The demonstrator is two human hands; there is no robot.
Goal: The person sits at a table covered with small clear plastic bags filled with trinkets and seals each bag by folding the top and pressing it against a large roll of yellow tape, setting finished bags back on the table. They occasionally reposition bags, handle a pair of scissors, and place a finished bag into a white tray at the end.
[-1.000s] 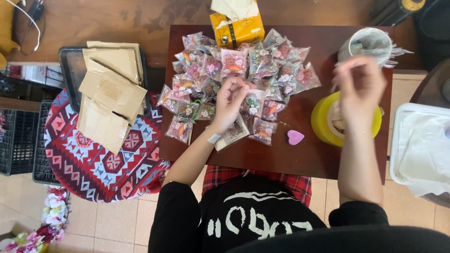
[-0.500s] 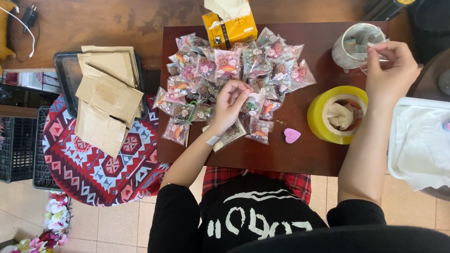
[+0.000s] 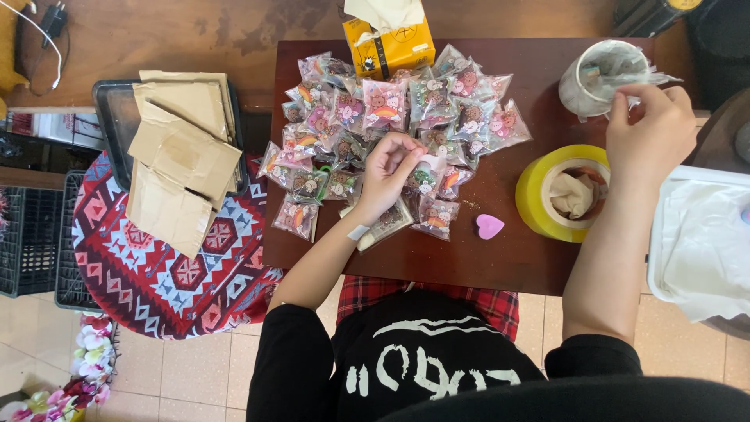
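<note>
Nearest, a pink heart [image 3: 490,227] lies on the dark wooden table [image 3: 469,262]. The left hand [image 3: 391,176] rests curled on small clear packets [image 3: 391,117], fingertips pinching one. Beyond the yellow tape roll [image 3: 562,194], the right hand [image 3: 652,133] pinches something tiny beside a plastic-lined cup [image 3: 601,74].

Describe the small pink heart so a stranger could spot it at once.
Start at the dark wooden table. Find the wide yellow tape roll near its right edge. Just left of it lies the pink heart, alone on bare wood, flat and plain, unlike the clear printed packets.
</note>
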